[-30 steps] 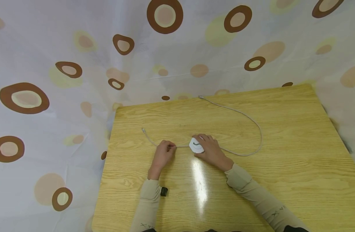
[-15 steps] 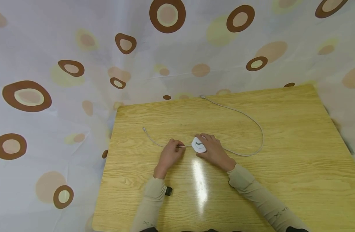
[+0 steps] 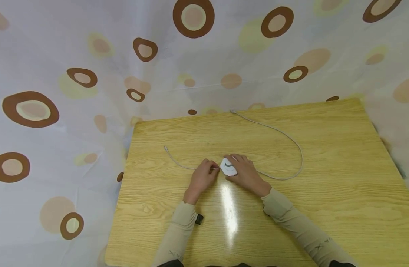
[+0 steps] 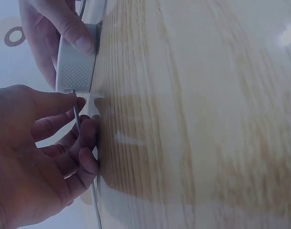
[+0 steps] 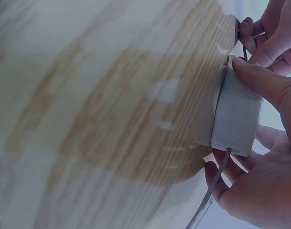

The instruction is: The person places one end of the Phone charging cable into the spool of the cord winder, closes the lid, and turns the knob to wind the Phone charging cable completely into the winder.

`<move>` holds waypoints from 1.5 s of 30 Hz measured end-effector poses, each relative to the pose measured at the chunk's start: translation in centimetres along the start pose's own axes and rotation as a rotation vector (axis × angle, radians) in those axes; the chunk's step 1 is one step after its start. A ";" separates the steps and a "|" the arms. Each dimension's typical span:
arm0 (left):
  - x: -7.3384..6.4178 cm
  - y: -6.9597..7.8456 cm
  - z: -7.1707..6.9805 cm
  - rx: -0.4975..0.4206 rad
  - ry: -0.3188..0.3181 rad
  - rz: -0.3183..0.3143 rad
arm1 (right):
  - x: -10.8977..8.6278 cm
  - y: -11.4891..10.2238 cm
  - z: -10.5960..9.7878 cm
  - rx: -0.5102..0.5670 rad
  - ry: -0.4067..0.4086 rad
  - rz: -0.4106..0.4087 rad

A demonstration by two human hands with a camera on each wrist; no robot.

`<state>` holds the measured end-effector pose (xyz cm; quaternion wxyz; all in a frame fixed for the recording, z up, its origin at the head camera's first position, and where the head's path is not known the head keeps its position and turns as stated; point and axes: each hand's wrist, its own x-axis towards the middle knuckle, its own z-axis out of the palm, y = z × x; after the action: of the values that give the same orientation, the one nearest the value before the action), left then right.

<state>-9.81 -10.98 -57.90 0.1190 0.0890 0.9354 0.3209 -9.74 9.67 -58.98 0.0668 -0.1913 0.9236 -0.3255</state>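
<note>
A white hexagonal cable winder (image 3: 228, 168) with a dark curved mark on top lies on the wooden table, a thin grey cable (image 3: 302, 155) coming out of its two opposite sides. My right hand (image 3: 248, 177) grips the winder's edges between thumb and fingers; the right wrist view shows its dimpled side wall (image 5: 236, 112) and the cable leaving it. Just left of the winder, my left hand (image 3: 203, 177) pinches the cable between thumb and index finger, close to where it enters the case (image 4: 77, 71). The other left fingers curl loosely below the cable.
One cable plug (image 3: 165, 148) lies at the left of the table (image 3: 324, 207). The other plug (image 3: 232, 111) lies near the back edge, its cable looping out to the right. A patterned curtain (image 3: 224, 55) hangs behind and beside the table.
My left hand has slid right along the cable, up close to the winder. The right hand keeps its grip on the winder, and the loose cable ends lie as before.
</note>
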 end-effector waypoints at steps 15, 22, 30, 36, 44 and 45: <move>-0.2 -0.6 -0.5 0.000 0.007 -0.019 | 0.0 0.2 0.0 0.009 -0.017 0.008; -0.3 -0.7 -0.6 -0.005 0.016 -0.027 | -0.2 0.5 -0.2 0.007 0.002 -0.003; -0.5 -0.9 -0.5 -0.026 0.006 -0.022 | -0.9 0.9 -0.7 0.015 0.020 0.025; -0.5 -0.9 -0.5 -0.043 -0.001 -0.030 | -1.1 1.1 -0.7 0.019 0.016 0.029; -0.5 -0.8 -0.5 -0.055 0.012 -0.022 | -1.2 1.2 -0.9 0.020 0.018 0.013; -0.5 -0.9 -0.5 -0.054 0.013 -0.022 | -1.2 1.2 -0.9 0.021 0.019 0.011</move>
<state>-9.54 -12.08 -57.92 0.1189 0.0733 0.9280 0.3454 -9.24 11.51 -59.01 0.0618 -0.1825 0.9217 -0.3366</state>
